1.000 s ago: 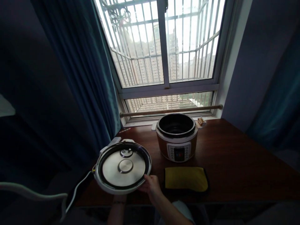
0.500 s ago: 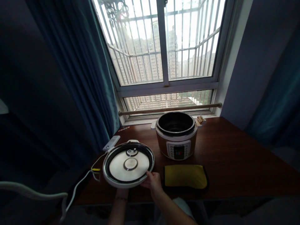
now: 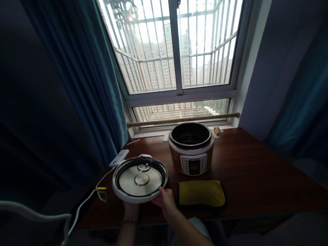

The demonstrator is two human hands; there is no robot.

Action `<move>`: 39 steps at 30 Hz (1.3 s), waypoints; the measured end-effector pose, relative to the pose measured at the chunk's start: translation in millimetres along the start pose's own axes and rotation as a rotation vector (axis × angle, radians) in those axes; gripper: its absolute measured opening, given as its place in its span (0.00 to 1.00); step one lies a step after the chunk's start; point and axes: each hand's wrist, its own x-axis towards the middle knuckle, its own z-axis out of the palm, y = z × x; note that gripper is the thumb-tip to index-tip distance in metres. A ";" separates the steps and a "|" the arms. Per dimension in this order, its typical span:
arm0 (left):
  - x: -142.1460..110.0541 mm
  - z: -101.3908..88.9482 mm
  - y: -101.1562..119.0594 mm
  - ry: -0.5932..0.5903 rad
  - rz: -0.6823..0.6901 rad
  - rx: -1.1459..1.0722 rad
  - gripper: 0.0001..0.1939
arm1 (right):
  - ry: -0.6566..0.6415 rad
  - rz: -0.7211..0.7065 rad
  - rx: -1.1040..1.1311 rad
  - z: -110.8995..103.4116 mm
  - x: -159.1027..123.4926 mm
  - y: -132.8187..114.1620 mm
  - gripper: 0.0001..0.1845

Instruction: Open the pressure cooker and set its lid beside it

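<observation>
A round pressure cooker lid (image 3: 146, 186) is held with its metal inner face up, above the left part of the table. My right hand (image 3: 165, 201) grips its near right rim, thumb on top and fingers below. My left hand (image 3: 130, 206) reaches under the near edge and supports the lid from beneath; its fingers are hidden. To the right, the electric pressure cooker (image 3: 191, 157) stands upright with its top uncovered, and the dark inner pot (image 3: 191, 135) shows inside. A folded yellow cloth (image 3: 201, 193) with a dark border lies in front of the cooker, right of my right hand.
A white power strip (image 3: 119, 158) lies left of the lid, and a white cable (image 3: 84, 202) with a yellow tag runs off the table's left side. A small box-like item (image 3: 217, 131) sits behind the cooker. Blue curtain (image 3: 107, 112) hangs at the left; a barred window is behind.
The lid has tipped slightly, and its near edge sits a little higher. More of my left wrist and hand shows beneath it. The view has shifted slightly.
</observation>
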 end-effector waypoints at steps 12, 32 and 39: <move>-70.1 -4.2 18.9 0.158 0.161 0.113 0.15 | -0.060 0.023 -0.027 12.7 -7.3 0.5 0.31; -48.7 -36.9 29.7 0.076 0.086 0.133 0.16 | -0.186 0.039 -0.141 8.3 -18.7 7.3 0.35; -99.9 -60.3 14.2 0.201 0.086 0.029 0.18 | -0.107 0.075 -0.135 1.4 -40.6 -10.4 0.30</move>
